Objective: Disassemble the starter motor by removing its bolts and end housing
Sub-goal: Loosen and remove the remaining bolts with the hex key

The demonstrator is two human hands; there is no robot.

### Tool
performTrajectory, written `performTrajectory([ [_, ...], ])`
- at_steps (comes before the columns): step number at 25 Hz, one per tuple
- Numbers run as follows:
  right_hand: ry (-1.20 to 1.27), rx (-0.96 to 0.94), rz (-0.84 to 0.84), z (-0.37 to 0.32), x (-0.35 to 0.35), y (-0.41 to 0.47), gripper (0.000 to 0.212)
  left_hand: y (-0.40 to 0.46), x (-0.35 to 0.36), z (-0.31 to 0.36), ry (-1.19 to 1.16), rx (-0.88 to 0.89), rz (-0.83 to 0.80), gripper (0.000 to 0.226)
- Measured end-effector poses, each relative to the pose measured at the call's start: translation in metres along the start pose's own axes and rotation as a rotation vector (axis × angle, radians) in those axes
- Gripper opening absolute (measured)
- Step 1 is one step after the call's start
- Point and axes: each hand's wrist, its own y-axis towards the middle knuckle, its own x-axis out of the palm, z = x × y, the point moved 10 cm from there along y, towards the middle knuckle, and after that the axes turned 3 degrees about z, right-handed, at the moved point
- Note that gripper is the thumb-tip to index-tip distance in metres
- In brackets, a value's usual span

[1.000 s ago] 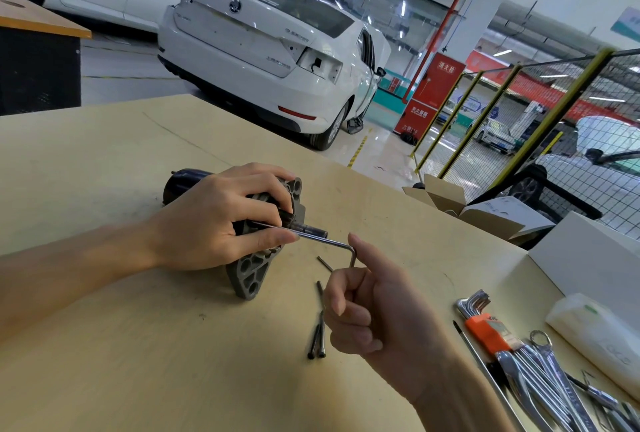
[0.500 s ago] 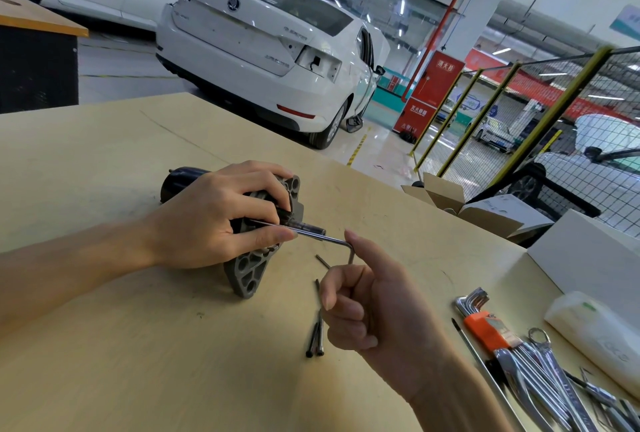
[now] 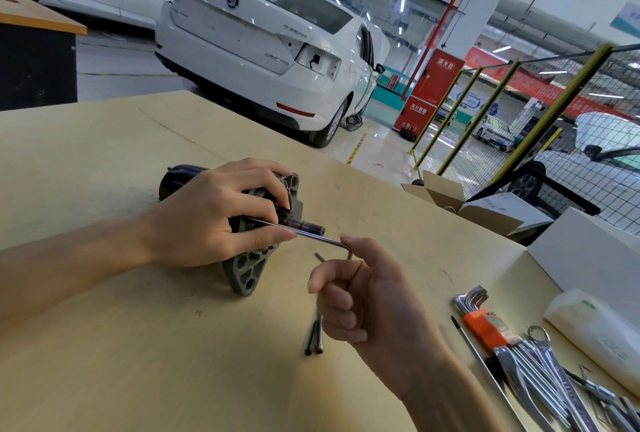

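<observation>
Starter motor (image 3: 256, 210) gripped by left hand (image 3: 211, 220); right hand (image 3: 367, 296) fingers pinch hex key (image 3: 304, 234).

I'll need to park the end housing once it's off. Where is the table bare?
Bare: the table nearer than the left hand, and beyond the starter motor. Crowded: wrenches at right; two long bolts beside the right hand.

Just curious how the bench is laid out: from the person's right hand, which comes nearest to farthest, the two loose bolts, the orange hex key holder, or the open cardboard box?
1. Loose bolts: on the table beside the right hand, on its left.
2. Orange hex key holder: farther right, among the tools.
3. Cardboard box: beyond the table's far edge.
</observation>
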Motion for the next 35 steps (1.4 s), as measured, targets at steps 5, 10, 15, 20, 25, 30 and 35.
performTrajectory([
  [5, -0.018, 0.010, 0.001, 0.002, 0.001, 0.000, 0.059, 0.000, 0.000, 0.001, -0.001, 0.000, 0.004, 0.032],
  [10, -0.015, 0.057, -0.029, 0.007, 0.002, -0.002, 0.062, 0.000, 0.000, 0.001, 0.005, 0.000, -0.005, 0.033],
  [15, -0.016, 0.048, -0.023, 0.007, 0.002, 0.000, 0.059, -0.001, 0.001, 0.001, 0.005, 0.003, -0.009, 0.034],
  [20, -0.099, -0.019, 0.033, 0.002, -0.002, 0.002, 0.058, -0.001, 0.001, 0.001, 0.003, 0.012, -0.005, 0.034],
  [25, -0.128, -0.100, 0.110, -0.006, -0.005, -0.001, 0.051, -0.001, 0.001, 0.001, -0.006, 0.008, -0.007, 0.034],
  [30, -0.381, -0.294, 0.231, -0.024, -0.008, -0.011, 0.043, -0.001, 0.000, 0.000, -0.006, 0.009, -0.005, 0.033],
  [35, -0.647, -0.543, 0.381, -0.040, -0.003, -0.023, 0.034, 0.000, -0.001, 0.001, -0.007, 0.010, 0.001, 0.031],
])
